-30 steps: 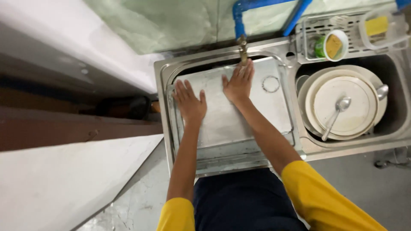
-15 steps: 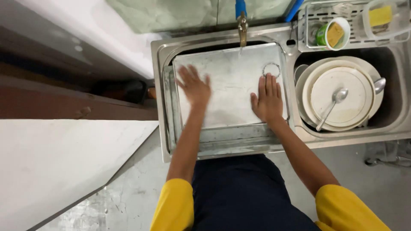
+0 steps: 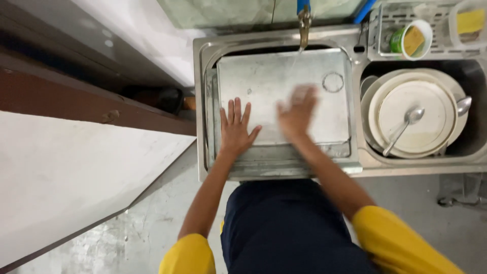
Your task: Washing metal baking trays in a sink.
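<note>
Steel shows pale and wet where a flat metal tray [image 3: 284,91] lies across the left basin of a double sink [image 3: 203,101], covering nearly all of it. Both hands rest on the tray. The left hand [image 3: 236,129] lies flat near the tray's front left corner, fingers spread and pointing toward the back of the sink. The right hand [image 3: 297,111] lies palm down near the tray's middle; it is blurred, so its fingers look loosely spread but the details cannot be told. A thin stream of water falls from the tap [image 3: 304,23] at the back edge of the sink onto the tray's far side. A faint ring mark [image 3: 333,81] sits toward the tray's back right corner.

In the right basin stands a stack of white plates [image 3: 413,116] with a spoon [image 3: 403,129] lying on top and a second spoon [image 3: 462,105] at the stack's right edge. Behind that basin a wire rack [image 3: 385,25] holds a green cup [image 3: 411,38] with a yellow sponge in it. The person wears yellow sleeves [image 3: 190,253] and dark trousers, standing on a grey floor [image 3: 116,243].
</note>
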